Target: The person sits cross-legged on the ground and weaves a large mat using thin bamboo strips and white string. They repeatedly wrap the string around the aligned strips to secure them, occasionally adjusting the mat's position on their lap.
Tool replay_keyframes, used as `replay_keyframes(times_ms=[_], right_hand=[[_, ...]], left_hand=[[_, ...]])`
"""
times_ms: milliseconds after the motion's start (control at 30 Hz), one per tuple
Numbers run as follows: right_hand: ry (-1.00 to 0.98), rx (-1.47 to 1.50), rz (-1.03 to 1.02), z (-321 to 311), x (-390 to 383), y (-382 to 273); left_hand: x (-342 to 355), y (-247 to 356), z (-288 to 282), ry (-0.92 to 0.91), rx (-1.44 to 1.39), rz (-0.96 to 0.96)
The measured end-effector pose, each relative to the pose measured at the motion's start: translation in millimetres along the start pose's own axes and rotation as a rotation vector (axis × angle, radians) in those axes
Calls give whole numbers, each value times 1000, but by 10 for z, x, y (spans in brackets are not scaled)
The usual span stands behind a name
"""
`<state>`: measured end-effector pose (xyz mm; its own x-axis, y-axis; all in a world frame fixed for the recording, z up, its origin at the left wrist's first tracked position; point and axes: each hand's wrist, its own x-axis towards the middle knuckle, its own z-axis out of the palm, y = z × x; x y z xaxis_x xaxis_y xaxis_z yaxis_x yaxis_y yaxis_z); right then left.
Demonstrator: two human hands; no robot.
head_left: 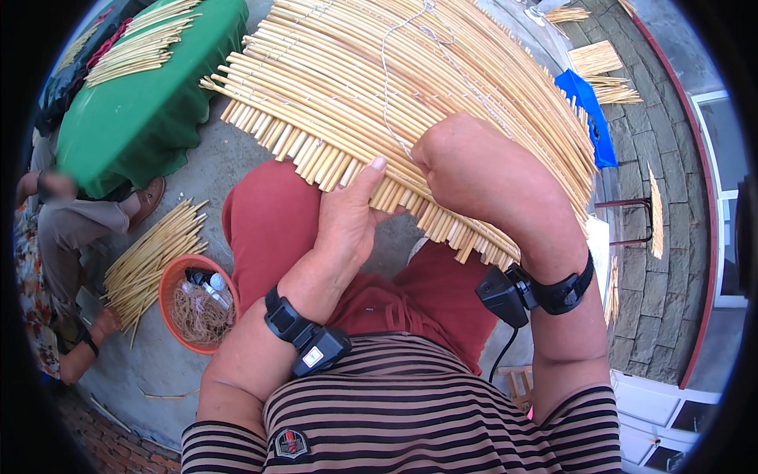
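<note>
A large mat of straw-coloured reed stalks (316,87), bound by rows of pale stitching, spreads in front of me with its near edge over my knees. My left hand (351,212) grips that edge, thumb on top and the other fingers mostly hidden beneath. Just to the right, above the mat, my right hand (466,162) is closed in a fist with its wrist bent. A white string (384,79) loops across the stalks and runs into this fist; the fingertips are hidden from view. Along the near edge, a layer of short stalk ends sticks out under the long stalks.
On the left floor stand an orange bucket (166,296) of tangled twine and a loose pile of stalks (154,245). A person sits beside them, one hand (106,320) at the pile. Farther back, more stalks lie on a green-covered table (142,134). Blue sheeting (596,126) hangs at the mat's right.
</note>
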<state>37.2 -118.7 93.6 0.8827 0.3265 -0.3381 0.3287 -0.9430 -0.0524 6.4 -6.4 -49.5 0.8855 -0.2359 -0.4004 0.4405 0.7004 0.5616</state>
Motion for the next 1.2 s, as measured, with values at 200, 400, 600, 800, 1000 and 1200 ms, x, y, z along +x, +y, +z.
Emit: replay_keyframes(times_ms=[200,400,600,800,1000,1200], right_hand=[[50,-21,5,22,-17,26],[63,-105,-45,20,-10,-19],[72,-162,-69,77,-12,-42],[95,-183,-96,111,-11,-57],[95,-210,-123,165,-35,-52],[81,-225,-61,372,-45,-99]], left_hand=[[-9,-4,-2,22,-14,-12],[6,-18,-28,11,11,-3],[17,-21,-29,14,4,-5],[10,-12,-16,17,10,6],[16,-2,-34,25,-16,-39],[38,-24,-46,17,-40,-17]])
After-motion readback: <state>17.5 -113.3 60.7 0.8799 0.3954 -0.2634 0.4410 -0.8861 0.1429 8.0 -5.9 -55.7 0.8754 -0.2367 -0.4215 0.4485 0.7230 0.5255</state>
